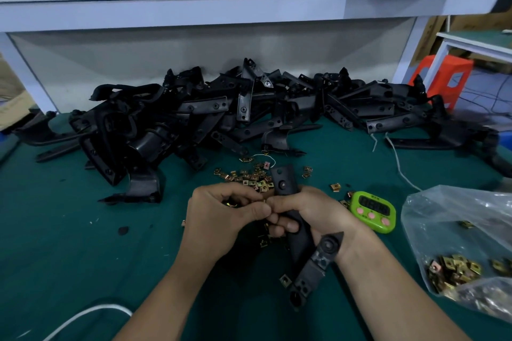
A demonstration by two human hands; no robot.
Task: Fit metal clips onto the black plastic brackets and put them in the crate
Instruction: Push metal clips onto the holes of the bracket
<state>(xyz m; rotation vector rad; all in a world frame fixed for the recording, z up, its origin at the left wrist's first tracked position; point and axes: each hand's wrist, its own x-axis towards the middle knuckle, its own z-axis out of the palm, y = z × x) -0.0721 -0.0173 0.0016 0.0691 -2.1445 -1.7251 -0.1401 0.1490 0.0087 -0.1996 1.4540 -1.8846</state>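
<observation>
My right hand grips a long black plastic bracket that runs from above my fingers down past my wrist to the table. My left hand is curled beside it, holding small brass-coloured metal clips in the palm and pinching at the bracket's edge with the thumb. Both thumbs meet at the middle. Loose metal clips lie scattered on the green mat just beyond my hands. A big pile of black brackets fills the back of the table. No crate is in view.
A clear plastic bag holding several clips lies at the right. A green timer sits right of my hands. White cords cross the green mat. A white shelf spans overhead; an orange stool stands far right.
</observation>
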